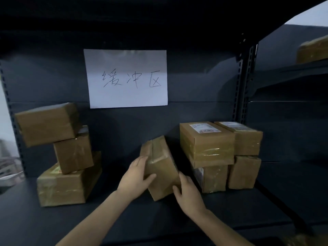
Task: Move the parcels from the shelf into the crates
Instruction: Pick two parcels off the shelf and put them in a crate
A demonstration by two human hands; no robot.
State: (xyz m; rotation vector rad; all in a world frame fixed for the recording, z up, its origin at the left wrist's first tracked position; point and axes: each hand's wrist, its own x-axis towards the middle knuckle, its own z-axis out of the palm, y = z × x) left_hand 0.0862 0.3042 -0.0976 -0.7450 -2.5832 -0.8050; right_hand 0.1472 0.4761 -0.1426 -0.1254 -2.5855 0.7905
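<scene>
While reaching in over the front of the shelf (53,219), holds one parcel (160,167) between both hands. Grips its left side with the left hand (135,176): fingers curled over the far edge, thumb laid across the near face. Grips its lower right corner with the right hand (188,194): thumb on the front face, fingers wrapped round behind. Has it tilted, top leaning left and back, lowest corner down by the shelf; cannot tell whether touching or just lifted. Brown card, glossy tape along the seams. Just to the right, apart by a dark gap, the right stack (206,144): four taped boxes, two on two, printed labels on the tops of the upper pair, front upper box overhanging the one beneath. Well apart to the left, the left stack (73,153): three boxes, widest at the bottom, a smaller one turned askew on that, the top one jutting out leftward past both. Further back, taped to the dark rear panel (44,82), a white sign (126,78) with three handwritten characters. Beside that on the right, a perforated post (243,77). Beyond the post, up on a side shelf (291,71), a far parcel (313,50), blurred.
</scene>
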